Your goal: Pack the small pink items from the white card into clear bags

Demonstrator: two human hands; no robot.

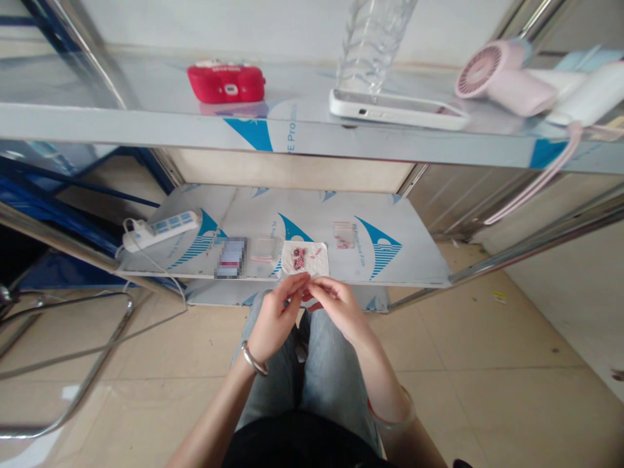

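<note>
My left hand (pixel 280 315) and my right hand (pixel 338 305) meet at the fingertips, just in front of the shelf edge. Both are pinched closed around something too small to make out. Right beyond them lies a white tissue (pixel 319 264) with dark red and pink beads (pixel 299 258) heaped on it. To its right is a small clear bag (pixel 344 234) with reddish bits at its bottom. A clear bag or box with a pink edge (pixel 264 249) lies to the tissue's left, beside a phone (pixel 231 257) whose screen is blurred.
A white power strip (pixel 170 226) with a cord lies at the shelf's left. Above, the upper shelf (pixel 160 127) carries a red case (pixel 227 84), a white phone case (pixel 394 109), a clear bottle (pixel 373 45) and a pink handheld fan (pixel 507 75) with a hanging strap.
</note>
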